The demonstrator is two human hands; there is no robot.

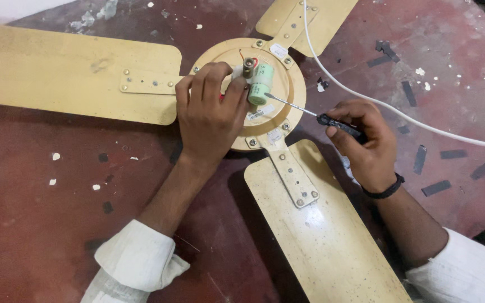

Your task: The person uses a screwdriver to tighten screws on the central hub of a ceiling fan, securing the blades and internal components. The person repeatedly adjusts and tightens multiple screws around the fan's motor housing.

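A cream ceiling fan lies on the red floor, its round motor hub (pixel 287 84) in the middle and blades spreading left (pixel 57 73), up and down-right (pixel 321 235). My left hand (pixel 209 115) rests on the hub, fingers against a pale green cylindrical capacitor (pixel 261 84) beside the short centre shaft (pixel 248 67). My right hand (pixel 363 143) grips a thin screwdriver (pixel 310 112) by its black handle. The screwdriver's metal tip touches the lower end of the capacitor.
A white cable (pixel 399 112) runs from the top of the view across the floor to the right edge. Dark tape scraps (pixel 436 188) and white flecks dot the worn red floor (pixel 40 224). Screws hold each blade bracket (pixel 293 177) to the hub.
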